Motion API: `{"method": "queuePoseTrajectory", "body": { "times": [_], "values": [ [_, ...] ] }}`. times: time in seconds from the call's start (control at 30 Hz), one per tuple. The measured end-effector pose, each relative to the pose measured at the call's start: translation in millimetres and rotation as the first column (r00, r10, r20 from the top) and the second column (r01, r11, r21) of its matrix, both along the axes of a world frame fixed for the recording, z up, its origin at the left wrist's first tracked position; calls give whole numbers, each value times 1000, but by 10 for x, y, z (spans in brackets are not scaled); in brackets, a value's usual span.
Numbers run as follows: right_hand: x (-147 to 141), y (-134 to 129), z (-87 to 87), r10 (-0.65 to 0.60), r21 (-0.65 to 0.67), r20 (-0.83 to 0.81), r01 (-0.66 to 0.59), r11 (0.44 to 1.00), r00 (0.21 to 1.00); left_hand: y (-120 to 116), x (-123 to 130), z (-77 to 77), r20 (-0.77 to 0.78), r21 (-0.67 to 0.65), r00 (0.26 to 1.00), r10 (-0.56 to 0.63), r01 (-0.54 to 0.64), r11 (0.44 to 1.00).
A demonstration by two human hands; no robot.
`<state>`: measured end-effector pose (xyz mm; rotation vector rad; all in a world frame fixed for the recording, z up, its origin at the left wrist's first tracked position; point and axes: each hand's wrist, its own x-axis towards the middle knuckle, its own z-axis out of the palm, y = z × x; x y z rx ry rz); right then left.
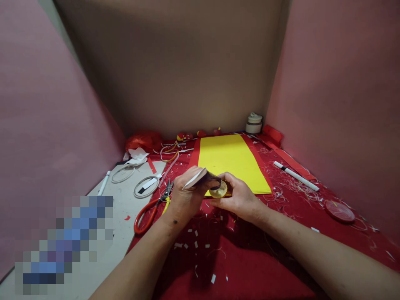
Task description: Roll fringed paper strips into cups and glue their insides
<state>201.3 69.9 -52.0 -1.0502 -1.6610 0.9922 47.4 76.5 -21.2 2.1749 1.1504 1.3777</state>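
My left hand (187, 191) is closed around a flat, dark brown piece with a whitish edge (200, 177); its curved dark end reaches the gold disc. I cannot make out what kind of thing it is. Between the fingers of my right hand (239, 198) is a small round gold disc with a ridged rim (219, 190). Both hands meet over the near edge of a stack of yellow sheets (231, 162). Just left of my left wrist lie red-handled scissors (146, 218) and a yellow-handled tool (166, 204), partly hidden by the wrist.
White scraps litter the red cloth (250, 258). A grey board (109, 237) at left bears clear tubing coils (146, 187). At right lie a white marker (295, 176) and a round clear lid (340, 211). A red bag (143, 141) and white jar (253, 123) stand behind.
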Motion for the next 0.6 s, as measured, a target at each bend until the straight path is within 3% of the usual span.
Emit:
{"method": "queuePoseTrajectory", "body": {
  "times": [0.33,0.6],
  "values": [
    [-3,44,-92,52,-42,-76,-56,998,996,-10,6,-16,14,-29,1000,22,-22,999],
    [1,30,-76,43,-50,-53,-46,998,998,-16,-9,18,-45,29,999,-19,20,999]
  ]
}}
